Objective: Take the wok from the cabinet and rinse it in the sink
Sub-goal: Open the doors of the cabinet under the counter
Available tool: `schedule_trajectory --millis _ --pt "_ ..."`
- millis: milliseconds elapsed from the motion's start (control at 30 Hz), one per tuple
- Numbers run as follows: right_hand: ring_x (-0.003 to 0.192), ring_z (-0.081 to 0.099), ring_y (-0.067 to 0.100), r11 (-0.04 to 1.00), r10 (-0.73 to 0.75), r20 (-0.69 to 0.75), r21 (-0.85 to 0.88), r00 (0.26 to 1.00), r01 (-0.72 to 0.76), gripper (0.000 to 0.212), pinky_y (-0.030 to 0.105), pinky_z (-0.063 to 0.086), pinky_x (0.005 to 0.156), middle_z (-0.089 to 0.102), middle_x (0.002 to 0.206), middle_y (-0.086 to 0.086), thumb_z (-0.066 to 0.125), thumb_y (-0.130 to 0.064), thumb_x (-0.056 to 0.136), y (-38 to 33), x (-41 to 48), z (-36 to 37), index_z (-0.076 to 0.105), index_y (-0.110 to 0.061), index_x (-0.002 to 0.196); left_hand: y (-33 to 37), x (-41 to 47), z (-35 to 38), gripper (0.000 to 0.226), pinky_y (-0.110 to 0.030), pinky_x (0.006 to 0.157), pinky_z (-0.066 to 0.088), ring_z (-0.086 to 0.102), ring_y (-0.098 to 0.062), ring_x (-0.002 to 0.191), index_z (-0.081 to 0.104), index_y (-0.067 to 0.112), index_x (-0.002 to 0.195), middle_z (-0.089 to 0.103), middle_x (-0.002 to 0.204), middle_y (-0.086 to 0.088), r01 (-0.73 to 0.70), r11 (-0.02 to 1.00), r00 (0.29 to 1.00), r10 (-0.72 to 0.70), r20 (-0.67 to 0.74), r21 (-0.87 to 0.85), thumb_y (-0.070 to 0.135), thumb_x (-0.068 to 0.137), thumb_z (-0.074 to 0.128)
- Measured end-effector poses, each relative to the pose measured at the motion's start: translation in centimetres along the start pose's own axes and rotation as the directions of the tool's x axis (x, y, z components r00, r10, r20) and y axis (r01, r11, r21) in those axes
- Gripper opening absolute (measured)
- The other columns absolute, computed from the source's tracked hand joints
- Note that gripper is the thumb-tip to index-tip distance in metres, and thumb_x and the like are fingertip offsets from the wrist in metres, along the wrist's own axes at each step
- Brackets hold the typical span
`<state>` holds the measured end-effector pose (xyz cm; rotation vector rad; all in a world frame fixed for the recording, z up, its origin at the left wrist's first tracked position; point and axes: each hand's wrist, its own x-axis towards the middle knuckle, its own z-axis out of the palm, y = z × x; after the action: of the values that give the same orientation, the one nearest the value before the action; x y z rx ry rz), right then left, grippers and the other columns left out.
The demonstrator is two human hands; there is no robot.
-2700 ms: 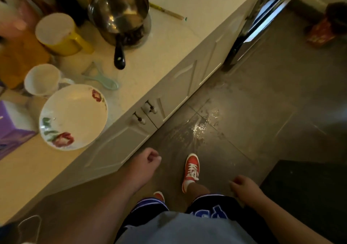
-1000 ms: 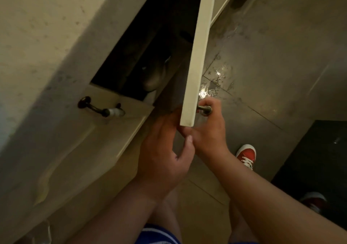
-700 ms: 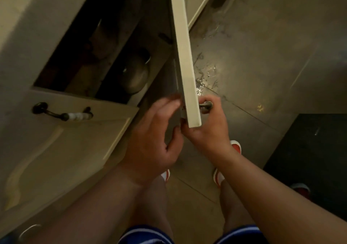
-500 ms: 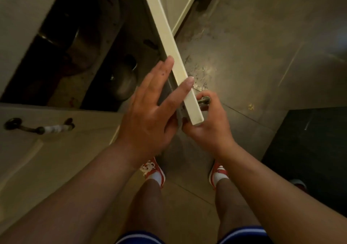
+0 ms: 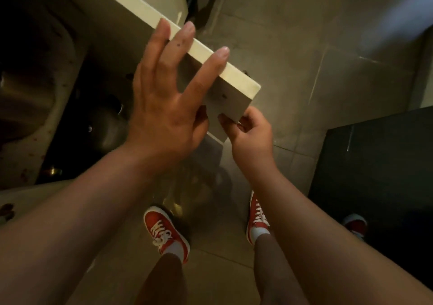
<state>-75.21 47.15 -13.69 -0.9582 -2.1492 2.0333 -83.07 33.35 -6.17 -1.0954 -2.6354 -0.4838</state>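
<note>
The cream cabinet door [image 5: 236, 77] stands swung open toward me, its top edge running diagonally across the view. My left hand [image 5: 164, 107] lies against the door with fingers spread over that edge. My right hand [image 5: 248, 131] pinches the door's lower corner; the handle is hidden behind the door. Inside the dark cabinet a rounded metal vessel [image 5: 105, 128] shows beside my left wrist; whether it is the wok I cannot tell.
The curved underside of a metal sink basin [image 5: 28, 89] fills the cabinet's left part. My red shoes [image 5: 166, 232] stand on the grey tiled floor below the door. A dark mat [image 5: 375, 164] lies at right, with another shoe [image 5: 355, 225] on it.
The door has swung further open. My left hand moved up onto its top edge with fingers spread. My right hand stays at the door's lower corner, and the view has dropped lower.
</note>
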Motion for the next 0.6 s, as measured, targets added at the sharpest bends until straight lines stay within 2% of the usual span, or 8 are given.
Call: schedule_trajectory --millis 133,267,333,400,467,600 --pt "0.094 0.067 0.006 1.0 -0.025 -0.077 0.007 0.997 0.026 0.013 0.027 0.057 0.079 0.072 0.097 -0.007 0.073 -0.027 0.087 0.2 3.9 -1.1 0.064 -0.026 0.096 0.0 2.7 1.3 0.071 -0.052 0.118 0.014 0.004 -0.041 0.143 0.014 0.029 0.148 0.006 0.149 0.002 -0.042 0.996 0.998 0.039 0.039 0.085 0.029 0.091 0.057" --pt "0.091 0.068 0.008 0.993 -0.121 -0.133 -0.015 0.984 0.12 0.01 0.033 0.059 0.081 0.073 0.094 -0.003 0.072 -0.026 0.087 0.0 7.8 -2.1 0.064 -0.023 0.093 -0.6 5.6 2.4 0.073 -0.051 0.118 0.015 0.003 -0.036 0.144 0.008 0.029 0.152 0.001 0.155 -0.003 -0.061 0.98 0.997 0.052 0.053 0.189 0.031 0.093 0.05" --pt "0.091 0.068 0.006 0.988 -0.156 -0.144 -0.046 0.977 0.15 0.011 0.032 0.058 0.081 0.072 0.093 -0.005 0.071 -0.024 0.087 -0.5 9.8 -2.5 0.062 -0.027 0.089 -0.6 7.1 2.8 0.074 -0.053 0.117 0.019 0.006 -0.04 0.146 0.009 0.028 0.154 0.01 0.161 -0.02 -0.045 0.973 0.998 0.035 0.049 0.226 0.033 0.092 0.05" --pt "0.093 0.068 0.01 0.982 -0.181 -0.141 -0.079 0.973 0.171 0.011 0.035 0.057 0.083 0.072 0.094 -0.004 0.071 -0.023 0.087 -1.1 11.8 -2.9 0.061 -0.027 0.091 -0.4 8.6 3.4 0.076 -0.055 0.114 0.025 0.012 -0.044 0.147 0.01 0.027 0.155 0.019 0.16 -0.024 -0.021 0.967 0.999 0.011 0.042 0.253 0.034 0.092 0.051" --pt "0.095 0.068 0.013 0.976 -0.202 -0.124 -0.111 0.971 0.189 0.012 0.04 0.056 0.087 0.073 0.096 -0.002 0.07 -0.021 0.087 -1.7 13.4 -3.3 0.063 -0.021 0.097 -0.2 9.8 3.8 0.079 -0.055 0.11 0.03 0.014 -0.044 0.147 0.01 0.027 0.156 0.02 0.161 -0.024 0.011 0.96 0.999 -0.024 0.043 0.281 0.035 0.09 0.051" --pt "0.093 0.067 0.005 0.967 -0.229 -0.096 -0.138 0.969 0.214 0.014 0.03 0.055 0.083 0.071 0.094 -0.009 0.067 -0.022 0.089 -2.7 15.5 -3.9 0.063 -0.021 0.102 0.3 11.6 4.5 0.083 -0.053 0.104 0.036 0.016 -0.044 0.148 0.01 0.026 0.157 0.02 0.161 -0.023 0.06 0.95 0.997 -0.072 0.028 0.307 0.034 0.087 0.053"
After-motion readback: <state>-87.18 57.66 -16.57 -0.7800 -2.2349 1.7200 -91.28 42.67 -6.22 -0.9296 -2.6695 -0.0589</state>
